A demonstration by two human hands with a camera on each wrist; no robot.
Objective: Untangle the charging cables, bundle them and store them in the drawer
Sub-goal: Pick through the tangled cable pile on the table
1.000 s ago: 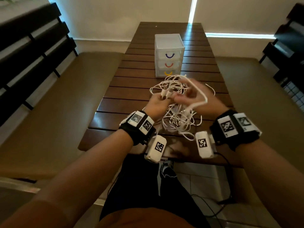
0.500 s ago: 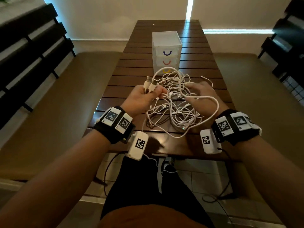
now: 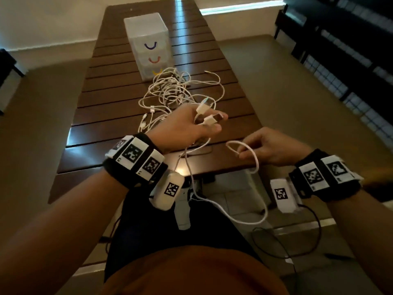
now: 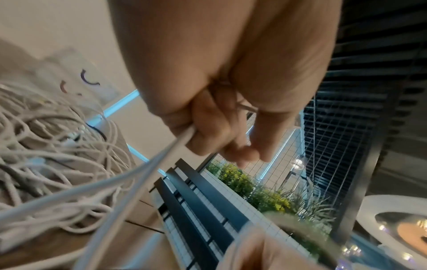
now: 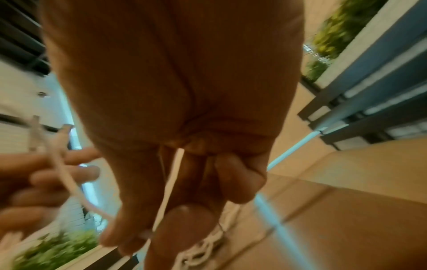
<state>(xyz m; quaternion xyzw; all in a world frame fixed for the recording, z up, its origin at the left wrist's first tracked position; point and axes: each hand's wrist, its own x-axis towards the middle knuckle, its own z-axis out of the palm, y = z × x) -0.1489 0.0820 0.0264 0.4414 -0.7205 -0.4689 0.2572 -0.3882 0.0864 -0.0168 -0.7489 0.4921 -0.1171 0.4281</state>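
The head view is showing both hands and the whole dark brown slatted wooden surface [image 3: 119,116]. The left hand [image 3: 187,126] is curling its grip round one thin white charging cable [image 3: 214,204], with two white plug ends [image 3: 205,105] sticking up between the fingers. That cable is hanging down off the near edge of the surface in a long loop and coming back up to the right hand [image 3: 274,147]. The right grip is pinching a small bend of the cable between thumb and fingertips.

Beyond the left grip, the messy pile of white tangled cables [image 3: 170,92] is lying on the surface. Past the pile is standing the small clear plastic drawer box with three coloured curved handles [image 3: 148,45].

The left wrist view is showing something the head view is hiding: the cable [image 4: 166,153] is coming out from under the curled fingers [image 4: 208,135]. The right wrist view is blurry, but the cable [image 5: 171,184] is running down the palm to the pinching thumb [image 5: 189,219].
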